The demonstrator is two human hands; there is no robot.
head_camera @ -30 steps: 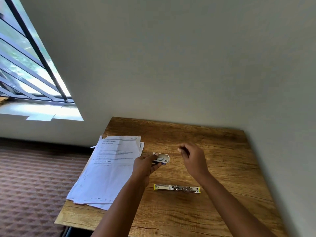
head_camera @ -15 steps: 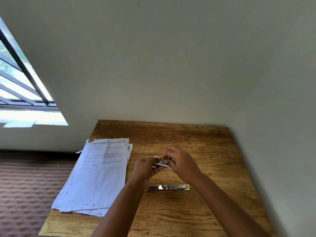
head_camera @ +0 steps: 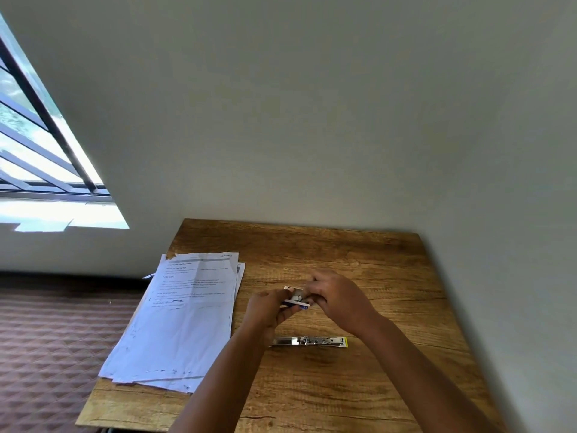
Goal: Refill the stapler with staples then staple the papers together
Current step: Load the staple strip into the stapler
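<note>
My wooden surface (head_camera: 359, 257) sits in a corner of plain grey walls (head_camera: 312, 104), with a barred window (head_camera: 37, 145) at my left above brown patterned flooring (head_camera: 56, 332).

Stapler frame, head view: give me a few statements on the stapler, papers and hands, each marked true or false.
1. The stapler lies on the table, in neither hand. True.
2. Both hands are at the small staple box. True: the left hand holds it, and the right hand has its fingers at the box.
3. The papers lie to the right of the stapler. False: they lie on the left side of the table.
4. The right hand rests flat on the papers. False: it is raised at the box, apart from the papers.
5. The papers overhang the table's left edge. True.
</note>
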